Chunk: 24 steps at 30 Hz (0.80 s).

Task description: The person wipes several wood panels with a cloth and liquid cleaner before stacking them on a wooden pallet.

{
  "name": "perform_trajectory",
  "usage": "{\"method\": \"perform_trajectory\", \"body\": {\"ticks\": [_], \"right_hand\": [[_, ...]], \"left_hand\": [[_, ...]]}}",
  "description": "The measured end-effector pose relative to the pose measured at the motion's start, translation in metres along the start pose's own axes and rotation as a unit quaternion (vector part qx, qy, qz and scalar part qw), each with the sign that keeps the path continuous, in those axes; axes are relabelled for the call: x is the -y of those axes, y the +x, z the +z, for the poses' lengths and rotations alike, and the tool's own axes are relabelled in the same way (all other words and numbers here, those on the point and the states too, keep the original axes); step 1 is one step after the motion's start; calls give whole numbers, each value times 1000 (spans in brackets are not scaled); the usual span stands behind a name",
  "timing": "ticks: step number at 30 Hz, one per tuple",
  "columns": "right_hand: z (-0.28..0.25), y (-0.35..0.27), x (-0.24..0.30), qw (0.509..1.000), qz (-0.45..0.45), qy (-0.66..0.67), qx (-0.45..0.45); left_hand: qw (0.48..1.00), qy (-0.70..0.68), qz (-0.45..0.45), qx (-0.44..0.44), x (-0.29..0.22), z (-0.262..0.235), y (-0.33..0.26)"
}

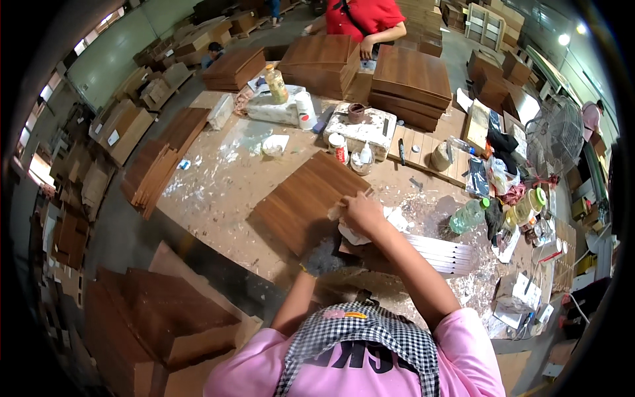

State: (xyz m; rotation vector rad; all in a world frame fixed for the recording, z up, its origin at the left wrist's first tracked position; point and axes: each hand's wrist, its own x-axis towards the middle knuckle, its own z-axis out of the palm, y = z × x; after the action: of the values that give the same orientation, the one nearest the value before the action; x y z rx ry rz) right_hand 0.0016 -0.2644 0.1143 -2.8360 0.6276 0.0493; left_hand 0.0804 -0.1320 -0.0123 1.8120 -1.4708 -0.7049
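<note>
A brown wood-grain panel [307, 198] lies slanted in front of me. At its near corner my left hand [322, 258], in a dark grey glove, grips the edge; its fingers are partly hidden. Over the panel's right edge, my bare right hand [362, 215] is closed, with a small pale scrap at its fingertips that I cannot make out. Crumpled white tissue or cloth [397, 219] sits beside the right wrist. Just beyond the panel are a small tub [362, 161] with a white nozzle bottle and a red-and-white can [338, 148].
Stacked brown panels [410, 79] line the worktable's far side, where a person in red [366, 20] stands. Leaning panels [162, 162] edge the left. White slotted strips [442, 255], a green-capped bottle [469, 215] and clutter fill the right, with a fan [555, 135] beyond.
</note>
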Motion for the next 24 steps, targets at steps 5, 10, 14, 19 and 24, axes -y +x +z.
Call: {"method": "perform_trajectory", "body": {"ticks": [5,10,14,19,24], "right_hand": [[27,-36,17,988,-92,25,-118],[41,-114,-47,984,98,-58,-137],[50,-204,-185,927,182,-218,-243],[51,-212,-177,759,349,472,-281],[84,-208,-197,440,351,767,-308]], "left_hand": [[998,1,18,-60,27,17,-5],[995,-43,15,-83,35,25,-5],[993,-88,13,-83,30,24,-5],[990,-92,25,-107,31,30,-12],[991,-133,-20,-23,46,31,-10]]}}
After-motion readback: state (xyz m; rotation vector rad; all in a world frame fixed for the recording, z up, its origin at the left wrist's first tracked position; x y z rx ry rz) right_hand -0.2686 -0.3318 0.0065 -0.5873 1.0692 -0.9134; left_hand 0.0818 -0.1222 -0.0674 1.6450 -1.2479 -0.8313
